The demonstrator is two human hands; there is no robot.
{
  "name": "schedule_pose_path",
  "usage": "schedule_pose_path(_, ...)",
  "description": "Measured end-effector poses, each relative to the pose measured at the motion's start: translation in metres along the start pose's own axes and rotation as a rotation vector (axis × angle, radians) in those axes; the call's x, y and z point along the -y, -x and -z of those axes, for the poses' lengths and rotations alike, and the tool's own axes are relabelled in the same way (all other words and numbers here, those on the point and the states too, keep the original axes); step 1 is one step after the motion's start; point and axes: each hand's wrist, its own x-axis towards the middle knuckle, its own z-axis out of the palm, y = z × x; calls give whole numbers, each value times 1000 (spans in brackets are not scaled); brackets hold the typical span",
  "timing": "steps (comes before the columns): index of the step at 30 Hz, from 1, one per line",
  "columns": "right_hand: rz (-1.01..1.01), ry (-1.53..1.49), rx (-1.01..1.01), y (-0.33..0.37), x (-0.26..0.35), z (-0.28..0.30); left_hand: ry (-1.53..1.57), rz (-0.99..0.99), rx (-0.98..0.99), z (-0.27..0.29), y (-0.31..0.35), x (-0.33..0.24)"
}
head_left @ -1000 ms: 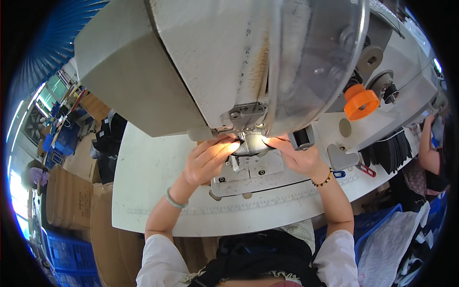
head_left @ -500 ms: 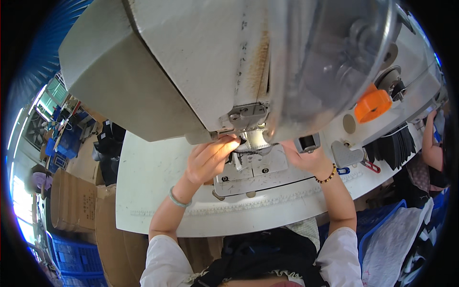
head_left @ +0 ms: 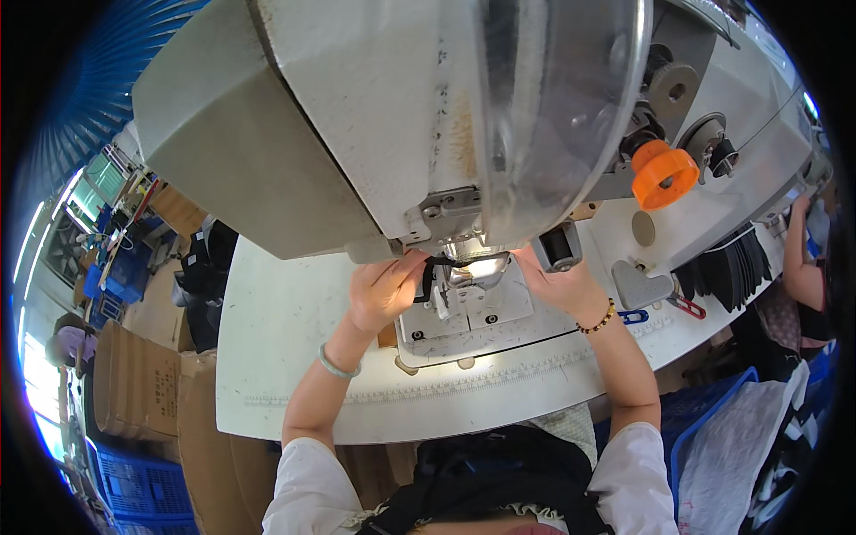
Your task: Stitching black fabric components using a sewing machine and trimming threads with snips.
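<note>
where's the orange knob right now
In the head view, the orange knob is right of centre on the sewing machine, just right of the clear plastic cover, above and right of the right hand.

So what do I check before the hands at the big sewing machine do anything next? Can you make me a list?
1. Left hand at the end of the dark strip: ok.
2. Right hand gripping the strip: cannot tell; its fingertips are partly hidden.
3. Fingers clear of the needle: cannot tell; the sewing machine head hides it.
4. Sewing spot lit: ok, bright light falls there.
5. Wrists bare: not ok; pale bangle left, beaded bracelet right.
6. Red-handled snips away from the strip: ok.
</note>
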Motion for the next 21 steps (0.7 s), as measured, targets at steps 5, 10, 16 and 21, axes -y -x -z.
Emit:
schedule_pose_path(5,14,25,-43,0,-1,-4,-42,12,-10,-2,-1,0)
schedule_pose_path(10,-75,-9,-6,5,0,-4,-77,36,-24,-3,0,-1)
schedule_pose_path(16,-17,59,-46,3,-1,-6,-10,152,16,-3,2,-2)
schedule_pose_path(21,-249,-106,-3,1,3,-6,-21,121,-16,-4,0,-5)
